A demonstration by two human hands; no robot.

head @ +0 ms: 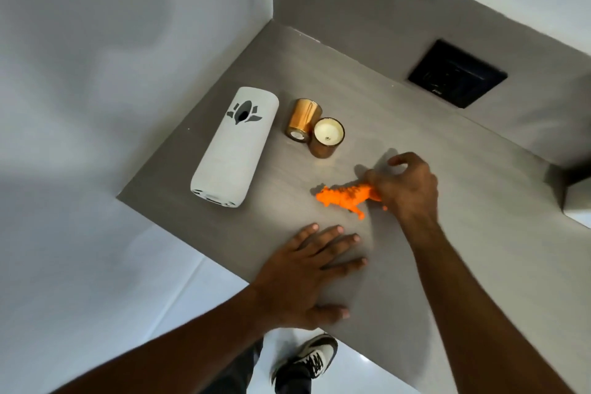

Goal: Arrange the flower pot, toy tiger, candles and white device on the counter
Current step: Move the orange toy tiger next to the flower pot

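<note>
From the head view, the right hand (pixel 406 189) is on the toy tiger (pixel 345 198) in the middle of the grey surface (pixel 463 201) — its fingers (pixel 372 177) curl over the tiger's hind end, apparently pinching it, though the contact side is hidden. The tiger seems to lie tilted rather than stand squarely. The left hand (pixel 307 275) rests flat near the front edge, fingers spread, holding nothing. The white device (pixel 235 145) lies on its side at the left edge; just beside it are two candles, one tipped over (pixel 302 120) and one upright (pixel 327 137), touching each other. No flower pot is in sight. The tiger's placing looks to be the step in hand — next it likely needs setting on its feet, then righting the fallen candle and the device.
</note>
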